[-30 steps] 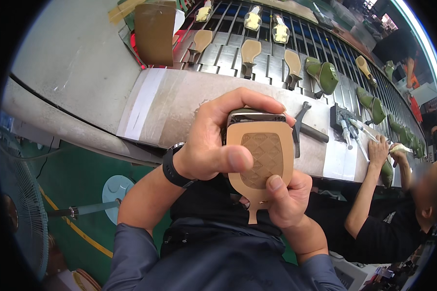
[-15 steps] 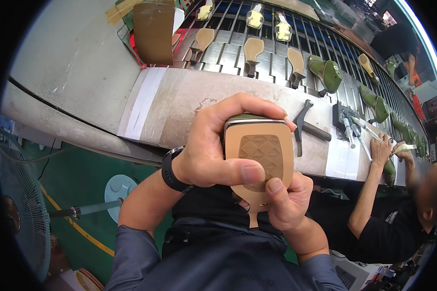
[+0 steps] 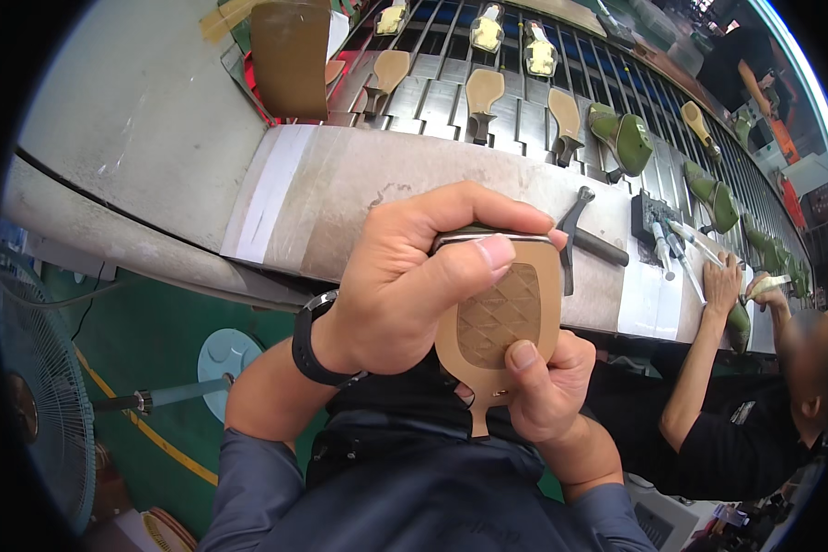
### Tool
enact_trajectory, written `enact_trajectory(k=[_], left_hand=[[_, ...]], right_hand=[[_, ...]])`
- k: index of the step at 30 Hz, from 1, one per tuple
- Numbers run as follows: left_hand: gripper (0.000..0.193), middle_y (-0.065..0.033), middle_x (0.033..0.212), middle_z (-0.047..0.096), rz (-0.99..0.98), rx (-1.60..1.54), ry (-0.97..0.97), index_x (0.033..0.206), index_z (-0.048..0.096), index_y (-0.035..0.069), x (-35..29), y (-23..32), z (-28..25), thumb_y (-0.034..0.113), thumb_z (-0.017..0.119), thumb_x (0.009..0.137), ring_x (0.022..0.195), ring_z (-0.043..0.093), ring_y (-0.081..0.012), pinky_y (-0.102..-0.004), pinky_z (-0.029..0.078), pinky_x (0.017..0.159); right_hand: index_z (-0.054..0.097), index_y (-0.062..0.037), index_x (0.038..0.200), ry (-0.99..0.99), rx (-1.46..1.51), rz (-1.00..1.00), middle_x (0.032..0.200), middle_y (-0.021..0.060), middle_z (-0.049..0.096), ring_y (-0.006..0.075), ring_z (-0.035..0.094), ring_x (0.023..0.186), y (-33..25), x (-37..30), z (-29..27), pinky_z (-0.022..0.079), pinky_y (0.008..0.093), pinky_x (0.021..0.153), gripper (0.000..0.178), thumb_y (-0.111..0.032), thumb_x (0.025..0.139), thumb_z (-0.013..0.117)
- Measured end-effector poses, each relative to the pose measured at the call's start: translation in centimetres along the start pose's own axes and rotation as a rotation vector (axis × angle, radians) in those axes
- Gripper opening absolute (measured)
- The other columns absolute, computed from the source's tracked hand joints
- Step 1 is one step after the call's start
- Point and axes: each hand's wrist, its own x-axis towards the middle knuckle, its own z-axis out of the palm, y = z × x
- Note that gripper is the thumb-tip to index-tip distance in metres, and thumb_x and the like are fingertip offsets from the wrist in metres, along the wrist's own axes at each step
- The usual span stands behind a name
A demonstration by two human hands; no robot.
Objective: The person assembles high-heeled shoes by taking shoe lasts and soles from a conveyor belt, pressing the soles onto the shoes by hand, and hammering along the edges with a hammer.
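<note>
Left hand [image 3: 405, 294] is clamped over the toe end of the tan shoe sole [image 3: 499, 322], thumb pressed across it, dead centre of view. Right hand [image 3: 545, 386] pinches the narrow heel end at 6 o'clock. Too much thumb pressure could shift the sole off line. Hammer [image 3: 581, 235] sits at 1 o'clock.

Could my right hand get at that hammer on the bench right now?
Probably not at once: the right hand is gripping the tan shoe sole along with the left hand. The hammer lies uncovered just beyond.
</note>
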Motion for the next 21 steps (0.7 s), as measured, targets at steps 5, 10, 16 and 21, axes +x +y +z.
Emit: enact_trajectory(k=[5, 10, 16, 21], left_hand=[[0.062, -0.0299, 0.137, 0.065, 0.065, -0.007, -0.102, 0.14, 0.054, -0.006, 0.6, -1.2, -0.3, 0.023, 0.071, 0.088, 0.13, 0.064, -0.0354, -0.0465, 0.051, 0.111], [0.072, -0.0313, 0.147, 0.057, 0.118, 0.006, -0.197, 0.146, 0.047, -0.006, 1.0, -1.7, -0.8, 0.022, 0.072, 0.084, 0.14, 0.056, -0.0366, -0.0469, 0.046, 0.117], [0.061, -0.0329, 0.148, 0.055, 0.128, -0.055, -0.235, 0.146, 0.046, -0.009, 1.5, -2.2, -1.2, 0.04, 0.047, 0.109, 0.138, 0.058, -0.0367, -0.0463, 0.044, 0.118], [0.075, -0.0303, 0.148, 0.057, 0.126, -0.078, -0.233, 0.15, 0.044, -0.007, 4.4, -2.8, -2.1, 0.056, 0.035, 0.112, 0.136, 0.059, -0.0339, -0.0437, 0.046, 0.116]], right_hand=[[0.07, 0.0121, 0.111, -0.016, 0.051, 0.02, 0.089, 0.0188, 0.077, 0.0213, 0.076, 0.072, -0.1, 0.2, -0.9, 0.063, 0.0308, 0.061, 0.039, -0.026, 0.109, 0.06], [0.067, 0.0124, 0.117, -0.004, 0.111, 0.02, 0.095, 0.0205, 0.076, 0.023, 0.076, 0.074, -0.4, 0.4, -1.2, 0.065, 0.0333, 0.064, 0.044, -0.031, 0.109, 0.061], [0.065, 0.0125, 0.116, 0.0, 0.092, 0.041, 0.095, 0.0199, 0.076, 0.0221, 0.075, 0.072, -0.6, 0.4, -2.0, 0.064, 0.0322, 0.063, 0.043, -0.029, 0.108, 0.061], [0.064, 0.0107, 0.117, -0.004, 0.022, 0.062, 0.091, 0.0188, 0.075, 0.0209, 0.075, 0.069, -2.0, 3.0, -2.7, 0.063, 0.0312, 0.061, 0.04, -0.028, 0.109, 0.059]])
